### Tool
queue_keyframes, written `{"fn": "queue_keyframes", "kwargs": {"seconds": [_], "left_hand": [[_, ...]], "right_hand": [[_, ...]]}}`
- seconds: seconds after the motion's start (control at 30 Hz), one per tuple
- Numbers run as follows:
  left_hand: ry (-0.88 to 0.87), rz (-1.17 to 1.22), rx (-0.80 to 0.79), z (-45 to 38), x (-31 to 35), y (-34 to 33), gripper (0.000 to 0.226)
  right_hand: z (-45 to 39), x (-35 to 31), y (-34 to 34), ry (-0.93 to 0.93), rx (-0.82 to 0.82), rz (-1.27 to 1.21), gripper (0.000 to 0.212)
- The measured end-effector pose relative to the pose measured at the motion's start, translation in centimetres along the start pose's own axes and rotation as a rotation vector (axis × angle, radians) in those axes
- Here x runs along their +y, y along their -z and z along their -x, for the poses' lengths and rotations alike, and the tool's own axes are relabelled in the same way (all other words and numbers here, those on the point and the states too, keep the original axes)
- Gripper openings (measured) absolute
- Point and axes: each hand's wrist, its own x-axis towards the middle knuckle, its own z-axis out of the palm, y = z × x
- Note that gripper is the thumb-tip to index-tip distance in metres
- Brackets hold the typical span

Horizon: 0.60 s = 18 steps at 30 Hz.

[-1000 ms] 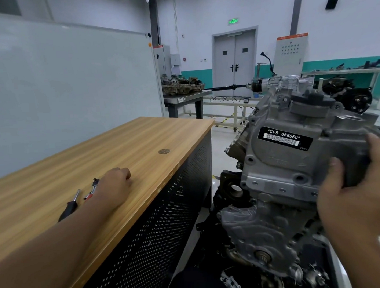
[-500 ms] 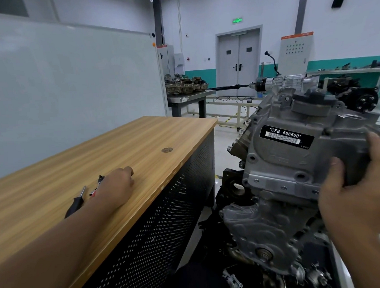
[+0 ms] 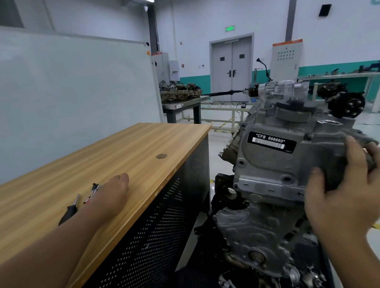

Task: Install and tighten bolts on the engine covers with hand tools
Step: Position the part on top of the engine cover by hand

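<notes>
A grey cast engine cover (image 3: 271, 168) with a black label reading CFB 666660 sits at the top of the engine on my right. My right hand (image 3: 345, 193) grips its right side, thumb pressed on the front face and fingers curled over the upper edge. Below it is a ribbed lower cover (image 3: 253, 230). My left hand (image 3: 109, 197) rests flat on the wooden table (image 3: 151, 143), holding nothing. Beside its wrist lie a black-handled screwdriver (image 3: 69, 211) and a small red-and-black tool (image 3: 92, 189). No bolts are visible on the table.
A whiteboard (image 3: 67, 95) stands along the table's far side. A small round disc (image 3: 161, 156) is set in the tabletop. Beyond are a metal bench with engine parts (image 3: 181, 94), a gearbox with shaft (image 3: 276, 88), grey double doors and a long bench at the right.
Only my view has shifted slightly. Both hands stay where they were, the left on the table and the right on the cover.
</notes>
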Motion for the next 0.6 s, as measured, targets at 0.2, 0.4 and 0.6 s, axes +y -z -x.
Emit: {"fn": "queue_keyframes", "kwargs": {"seconds": [0.2, 0.4, 0.6], "left_hand": [[-0.224, 0.890, 0.381, 1.7, 14.1, 6.5, 0.022], [-0.733, 1.232, 0.336, 7.5, 31.7, 10.9, 0.016], [-0.903, 1.274, 0.469, 6.8, 35.8, 10.4, 0.017]], "right_hand": [[0.5, -2.1, 2.6, 0.272, 0.209, -0.191, 0.035], [-2.4, -6.9, 2.8, -0.230, -0.294, -0.601, 0.013], [-6.1, -4.5, 5.9, -0.269, -0.401, -0.640, 0.010]]}}
